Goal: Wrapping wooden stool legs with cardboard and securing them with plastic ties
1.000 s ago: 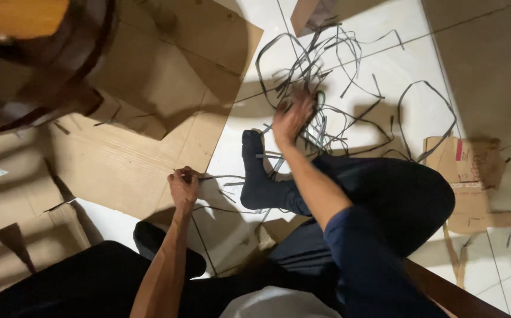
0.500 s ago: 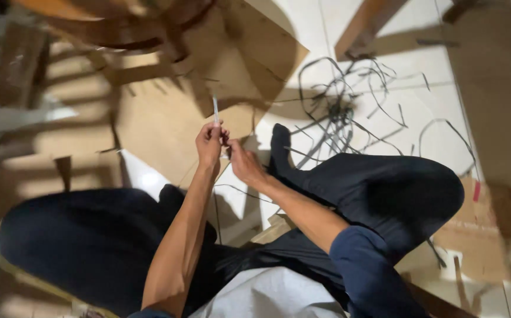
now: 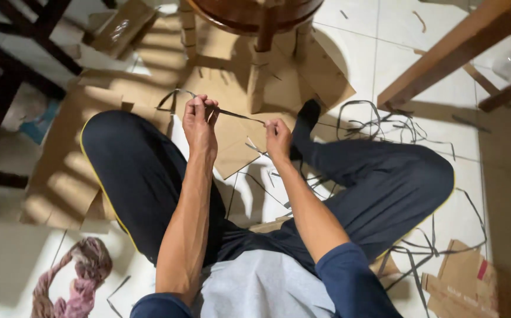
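I sit on the floor with both knees bent, in dark trousers. My left hand (image 3: 199,121) pinches one end of a thin dark strip (image 3: 240,115), which runs taut to my right hand (image 3: 278,138), pinching the other end. A short loop of the strip trails out to the left of my left hand. Both hands hover above flat cardboard sheets (image 3: 232,141) between my legs. A tangle of similar dark strips (image 3: 379,126) lies on the white tiles to the right, beyond my right foot.
A round wooden table base (image 3: 261,17) stands just ahead on cardboard. Wooden legs (image 3: 455,53) slant at upper right, dark chair legs (image 3: 8,65) at upper left. A pink cloth (image 3: 79,277) lies at lower left; cardboard scraps (image 3: 467,280) at lower right.
My right hand left the tangle of strips and came in to meet my left. The hands then drew apart, pulling one strip taut. The view tilted toward the table base.
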